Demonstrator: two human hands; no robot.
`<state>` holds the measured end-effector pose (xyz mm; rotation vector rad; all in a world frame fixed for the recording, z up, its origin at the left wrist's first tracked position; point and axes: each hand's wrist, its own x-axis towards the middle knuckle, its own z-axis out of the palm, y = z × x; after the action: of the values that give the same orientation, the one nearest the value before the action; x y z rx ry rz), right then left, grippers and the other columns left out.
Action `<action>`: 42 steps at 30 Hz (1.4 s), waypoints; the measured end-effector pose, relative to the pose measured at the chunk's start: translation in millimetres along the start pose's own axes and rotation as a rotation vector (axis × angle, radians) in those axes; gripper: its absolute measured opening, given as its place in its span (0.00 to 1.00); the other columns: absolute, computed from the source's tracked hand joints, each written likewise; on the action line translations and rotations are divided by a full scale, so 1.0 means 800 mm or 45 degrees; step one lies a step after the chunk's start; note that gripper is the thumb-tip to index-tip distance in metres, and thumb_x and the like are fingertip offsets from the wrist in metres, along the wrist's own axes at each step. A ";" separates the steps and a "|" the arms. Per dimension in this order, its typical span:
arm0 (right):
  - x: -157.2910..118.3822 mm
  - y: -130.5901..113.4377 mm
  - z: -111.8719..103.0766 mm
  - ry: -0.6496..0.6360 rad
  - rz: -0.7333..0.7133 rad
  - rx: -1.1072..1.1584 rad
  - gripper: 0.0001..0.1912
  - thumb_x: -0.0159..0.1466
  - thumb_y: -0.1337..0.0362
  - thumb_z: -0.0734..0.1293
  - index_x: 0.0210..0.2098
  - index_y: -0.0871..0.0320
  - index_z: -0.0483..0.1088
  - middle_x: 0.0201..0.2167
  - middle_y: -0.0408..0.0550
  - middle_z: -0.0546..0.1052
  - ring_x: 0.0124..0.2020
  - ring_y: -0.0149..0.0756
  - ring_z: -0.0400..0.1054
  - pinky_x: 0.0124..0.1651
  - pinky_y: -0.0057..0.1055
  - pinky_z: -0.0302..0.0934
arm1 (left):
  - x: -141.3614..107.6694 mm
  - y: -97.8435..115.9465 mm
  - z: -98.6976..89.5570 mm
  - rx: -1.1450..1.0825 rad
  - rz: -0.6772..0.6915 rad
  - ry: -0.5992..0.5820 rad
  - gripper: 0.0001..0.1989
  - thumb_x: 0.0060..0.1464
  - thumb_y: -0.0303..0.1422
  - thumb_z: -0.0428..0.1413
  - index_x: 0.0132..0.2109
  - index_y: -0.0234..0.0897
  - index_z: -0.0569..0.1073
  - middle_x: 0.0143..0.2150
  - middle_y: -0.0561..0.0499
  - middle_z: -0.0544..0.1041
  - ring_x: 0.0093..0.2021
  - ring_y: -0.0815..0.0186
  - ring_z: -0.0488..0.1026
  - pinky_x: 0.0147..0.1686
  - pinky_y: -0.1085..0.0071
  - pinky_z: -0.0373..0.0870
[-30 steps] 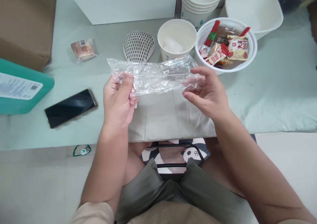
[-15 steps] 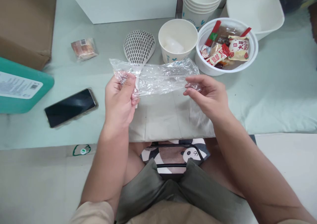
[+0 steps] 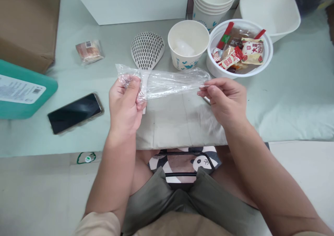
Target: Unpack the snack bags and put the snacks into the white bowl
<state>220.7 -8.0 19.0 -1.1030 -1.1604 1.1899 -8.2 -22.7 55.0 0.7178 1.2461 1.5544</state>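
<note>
A crumpled clear plastic bag [image 3: 174, 83] is stretched sideways between my two hands, above the table's front part. My left hand [image 3: 126, 105] is closed around the bag's left end, thumb on top. At the other end, my right hand [image 3: 227, 98] pinches the bag between thumb and fingers, pulling it narrow. Behind the bag lies a pale grey slotted skimmer [image 3: 147, 50]; its handle passes under the bag beside my left hand. A paper cup [image 3: 188, 60] with something whitish and translucent inside stands just beyond the bag.
A white bowl [image 3: 212, 64] of wrapped snacks stands right of the cup, before stacked paper cups [image 3: 200, 17] and a white square tub [image 3: 281, 31]. Leftward are a phone [image 3: 75, 113], a wrapped snack [image 3: 89, 51], a green container [image 3: 31, 105] and a cardboard box [image 3: 28, 20].
My right hand has moved slightly right and closed on the bag's end. The bag is now pulled tauter and narrower toward the right. My left hand stays nearly in place.
</note>
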 end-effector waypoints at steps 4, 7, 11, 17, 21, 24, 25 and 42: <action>0.001 0.002 -0.003 -0.033 -0.052 0.042 0.13 0.62 0.50 0.77 0.30 0.51 0.77 0.29 0.43 0.80 0.32 0.34 0.76 0.44 0.37 0.75 | 0.002 0.004 -0.002 -0.009 -0.037 0.000 0.17 0.51 0.38 0.71 0.28 0.42 0.70 0.18 0.61 0.57 0.16 0.76 0.49 0.15 0.73 0.44; 0.001 0.005 -0.003 -0.040 -0.061 0.076 0.19 0.60 0.45 0.78 0.27 0.51 0.73 0.29 0.43 0.79 0.32 0.35 0.76 0.44 0.38 0.75 | 0.004 0.003 -0.005 -0.025 -0.007 -0.014 0.18 0.52 0.39 0.71 0.28 0.42 0.70 0.18 0.62 0.56 0.15 0.77 0.48 0.14 0.75 0.45; 0.003 0.007 -0.001 -0.071 -0.087 0.187 0.23 0.57 0.45 0.80 0.24 0.53 0.68 0.27 0.42 0.78 0.33 0.34 0.76 0.42 0.36 0.73 | 0.009 -0.003 -0.010 -0.105 0.008 -0.066 0.16 0.53 0.36 0.71 0.28 0.40 0.70 0.18 0.62 0.59 0.15 0.79 0.49 0.13 0.76 0.44; 0.007 -0.011 -0.002 -0.120 0.292 0.318 0.28 0.54 0.38 0.76 0.27 0.51 0.63 0.31 0.43 0.78 0.32 0.38 0.77 0.34 0.37 0.73 | 0.012 -0.005 -0.019 -0.227 0.026 -0.248 0.15 0.56 0.36 0.70 0.30 0.39 0.72 0.15 0.63 0.58 0.13 0.79 0.47 0.13 0.76 0.40; 0.004 -0.023 -0.001 -0.157 0.564 0.396 0.26 0.55 0.38 0.75 0.35 0.49 0.66 0.35 0.44 0.81 0.33 0.41 0.79 0.33 0.37 0.73 | 0.008 0.003 -0.015 -0.210 0.044 -0.306 0.17 0.51 0.40 0.73 0.31 0.40 0.72 0.14 0.64 0.58 0.13 0.78 0.47 0.12 0.75 0.39; 0.003 -0.024 0.005 -0.160 0.759 0.419 0.23 0.57 0.43 0.76 0.42 0.48 0.69 0.35 0.44 0.82 0.34 0.41 0.80 0.33 0.35 0.74 | 0.005 0.006 -0.011 -0.171 0.104 -0.290 0.21 0.47 0.42 0.75 0.31 0.40 0.71 0.14 0.66 0.58 0.13 0.79 0.47 0.12 0.75 0.39; 0.003 -0.023 0.006 -0.149 0.815 0.424 0.23 0.57 0.46 0.77 0.44 0.49 0.69 0.34 0.45 0.82 0.33 0.40 0.80 0.33 0.34 0.74 | 0.005 0.005 -0.010 -0.156 0.130 -0.280 0.22 0.46 0.43 0.76 0.31 0.40 0.70 0.15 0.66 0.58 0.13 0.80 0.47 0.12 0.76 0.40; -0.001 -0.019 0.007 -0.198 0.790 0.590 0.24 0.43 0.61 0.86 0.26 0.55 0.68 0.31 0.38 0.82 0.37 0.32 0.80 0.43 0.28 0.75 | 0.002 -0.011 -0.017 0.079 0.440 -0.414 0.16 0.57 0.44 0.69 0.34 0.40 0.74 0.17 0.63 0.61 0.12 0.82 0.53 0.14 0.76 0.42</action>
<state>216.7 -9.4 34.5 -1.0440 -0.5988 1.9379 -17.6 -25.9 42.2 1.2241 0.9650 1.5952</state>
